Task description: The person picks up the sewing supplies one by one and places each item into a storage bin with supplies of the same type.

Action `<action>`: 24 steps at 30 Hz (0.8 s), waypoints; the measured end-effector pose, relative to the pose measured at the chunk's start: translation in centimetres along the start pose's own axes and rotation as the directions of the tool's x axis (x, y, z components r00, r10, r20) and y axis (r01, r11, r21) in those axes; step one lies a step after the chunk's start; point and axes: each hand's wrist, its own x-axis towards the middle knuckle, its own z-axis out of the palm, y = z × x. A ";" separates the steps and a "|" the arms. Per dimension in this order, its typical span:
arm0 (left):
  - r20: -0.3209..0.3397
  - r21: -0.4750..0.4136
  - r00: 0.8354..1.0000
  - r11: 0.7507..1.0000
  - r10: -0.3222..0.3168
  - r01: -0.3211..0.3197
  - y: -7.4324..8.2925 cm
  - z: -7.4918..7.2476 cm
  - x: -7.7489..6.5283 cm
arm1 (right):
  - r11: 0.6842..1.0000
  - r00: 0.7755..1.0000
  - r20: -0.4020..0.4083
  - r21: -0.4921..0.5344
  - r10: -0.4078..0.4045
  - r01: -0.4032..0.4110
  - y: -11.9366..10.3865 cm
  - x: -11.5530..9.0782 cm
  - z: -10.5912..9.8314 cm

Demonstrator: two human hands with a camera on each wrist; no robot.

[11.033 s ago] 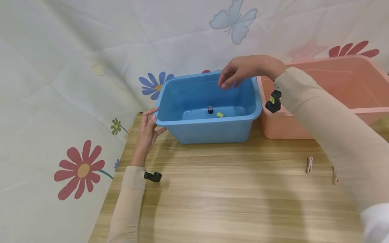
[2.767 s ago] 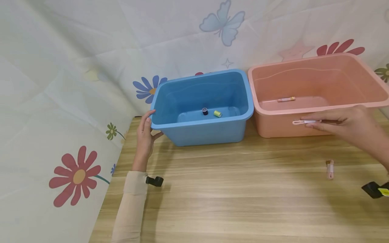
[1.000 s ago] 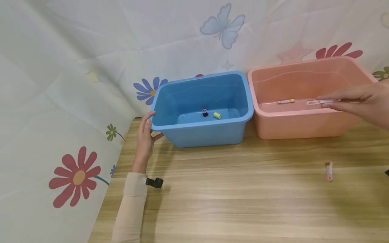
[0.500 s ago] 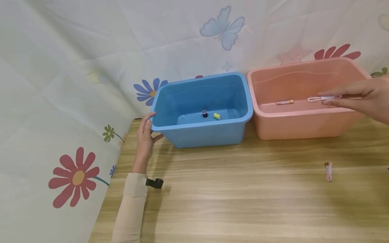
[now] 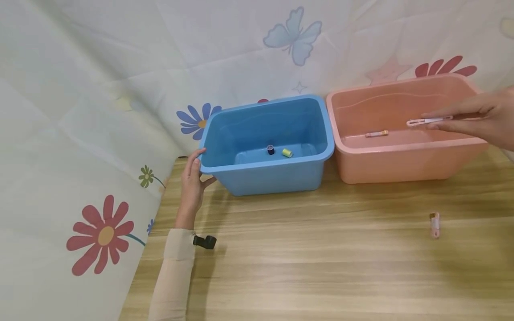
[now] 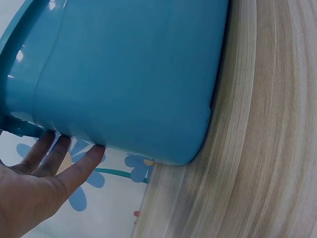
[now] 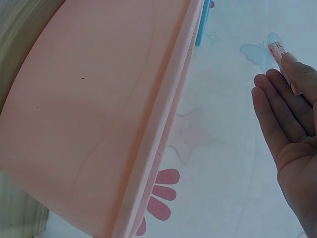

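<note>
My left hand (image 5: 192, 183) holds the left end of the blue tub (image 5: 277, 178) at its rim; in the left wrist view, several fingers (image 6: 77, 173) touch the outer wall below the rim. Over the pink tub (image 5: 401, 167), my right hand (image 5: 491, 118) pinches a pale pink skein of embroidery floss (image 5: 415, 122) with a white band. The right wrist view shows the skein's printed end (image 7: 277, 49) beside the thumb. Another floss skein (image 5: 376, 133) lies on the pink tub's floor. A third skein (image 5: 435, 225) rests on the table.
Inside the blue tub sit a dark thread spool (image 5: 271, 150) and a yellow-green spool (image 5: 287, 153). The tubs stand side by side on the wooden table (image 5: 301, 258), against a printed cloth backdrop (image 5: 241, 44). The left table edge meets the cloth.
My right hand went from above the blue tub to pinching a skein in front of the pink tub, then up over it, rising slightly in the last half second. My left hand stays put.
</note>
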 end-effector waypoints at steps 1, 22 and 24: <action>0.001 0.002 1.000 1.000 0.001 -0.001 0.0 0.0 0.0 | 1.000 1.000 -0.004 -0.019 -0.005 0.005 0.1 0.1 -0.1; 0.004 -0.004 1.000 1.000 -0.002 0.002 -0.1 -0.3 0.1 | 0.989 0.999 0.042 -0.143 0.030 -0.023 1.0 2.5 -1.1; 0.005 -0.007 1.000 1.000 -0.002 0.002 0.0 -0.2 0.0 | 0.985 0.998 0.054 -0.167 0.045 -0.036 1.0 2.8 -1.3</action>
